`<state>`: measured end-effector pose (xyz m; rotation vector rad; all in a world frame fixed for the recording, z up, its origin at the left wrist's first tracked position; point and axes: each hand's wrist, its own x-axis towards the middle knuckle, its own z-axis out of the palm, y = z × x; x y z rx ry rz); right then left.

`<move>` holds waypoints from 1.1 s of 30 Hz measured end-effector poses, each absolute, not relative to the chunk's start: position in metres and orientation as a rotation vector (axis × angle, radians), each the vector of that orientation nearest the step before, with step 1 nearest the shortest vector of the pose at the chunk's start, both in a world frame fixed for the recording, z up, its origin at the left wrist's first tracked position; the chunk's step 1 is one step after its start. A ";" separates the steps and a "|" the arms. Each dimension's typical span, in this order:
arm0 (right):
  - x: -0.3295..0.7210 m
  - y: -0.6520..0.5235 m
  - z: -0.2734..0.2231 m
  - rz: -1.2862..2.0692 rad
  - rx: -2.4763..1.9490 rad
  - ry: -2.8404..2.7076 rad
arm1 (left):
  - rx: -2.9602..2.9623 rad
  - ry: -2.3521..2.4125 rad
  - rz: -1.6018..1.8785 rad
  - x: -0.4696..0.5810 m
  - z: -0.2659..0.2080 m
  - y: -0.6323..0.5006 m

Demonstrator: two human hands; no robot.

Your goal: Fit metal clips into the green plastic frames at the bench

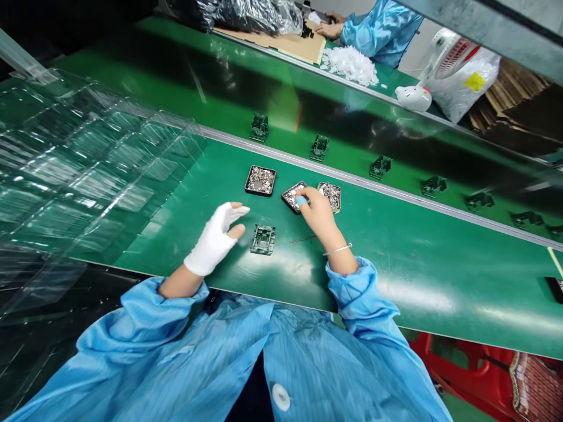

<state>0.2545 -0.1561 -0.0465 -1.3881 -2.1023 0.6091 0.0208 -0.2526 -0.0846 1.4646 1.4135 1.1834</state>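
My left hand (216,237), in a white glove with bare fingertips, is held open just left of a small green assembly (263,240), apart from it. That piece lies on the green bench and has an open rectangular frame. My right hand (320,214) reaches into the middle black tray (290,198) of small silvery metal parts. Its fingers are drawn together, one wearing a light blue cover, and whatever is between them is hidden. Similar trays stand either side: the left tray (260,180) and the right tray (331,195), the latter partly behind my hand. A thin rod (302,239) lies below my right wrist.
Beyond a metal rail (290,157), several green assemblies (319,147) sit in a row. Stacked clear plastic trays (88,170) fill the left side. Across the bench, a co-worker's blue sleeve (378,32) shows near a white pile (350,65). A red stool (461,369) is at lower right.
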 end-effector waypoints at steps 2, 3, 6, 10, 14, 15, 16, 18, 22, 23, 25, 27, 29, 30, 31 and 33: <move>0.237 -0.144 -0.040 0.514 -1.412 -2.295 | 1.369 1.542 1.192 0.010 -0.081 -0.240; 0.228 -0.137 -0.036 0.457 -1.428 -2.390 | 1.359 1.600 1.177 0.007 -0.081 -0.234; 0.207 -0.121 -0.026 0.292 -1.579 -2.611 | 1.471 1.662 1.041 0.004 -0.084 -0.222; 0.214 -0.109 -0.019 0.255 -1.907 -2.780 | 1.662 1.635 0.830 0.007 -0.088 -0.219; 0.234 -0.114 -0.023 0.256 -1.948 -2.813 | 1.721 1.610 0.763 0.008 -0.088 -0.221; 0.237 -0.117 -0.025 0.248 -1.946 -2.814 | 1.733 1.600 0.753 0.008 -0.089 -0.221; 0.238 -0.119 -0.026 0.236 -1.944 -2.811 | 1.743 1.591 0.747 0.009 -0.089 -0.221; 0.240 -0.123 -0.028 0.206 -1.938 -2.800 | 1.751 1.582 0.749 0.010 -0.090 -0.221; 0.246 -0.127 -0.033 0.180 -1.932 -2.686 | 1.747 1.575 0.778 0.013 -0.087 -0.222; 0.249 -0.128 -0.036 0.187 -1.929 -2.645 | 1.745 1.576 0.786 0.013 -0.085 -0.222; 0.255 -0.131 -0.042 0.236 -1.872 -2.525 | 1.735 1.592 0.811 0.014 -0.080 -0.223; 0.259 -0.137 -0.047 0.333 -1.745 -2.338 | 1.717 1.632 0.885 0.015 -0.073 -0.226; 0.259 -0.149 -0.048 0.483 -1.575 -2.122 | 1.683 1.659 1.001 0.018 -0.064 -0.230; 0.256 -0.157 -0.047 0.572 -1.478 -2.027 | 1.667 1.648 1.054 0.021 -0.059 -0.232; 0.252 -0.167 -0.045 0.671 -1.373 -1.951 | 1.659 1.620 1.087 0.025 -0.054 -0.234; 0.240 -0.187 -0.041 0.857 -1.170 -1.864 | 1.664 1.533 1.092 0.034 -0.046 -0.238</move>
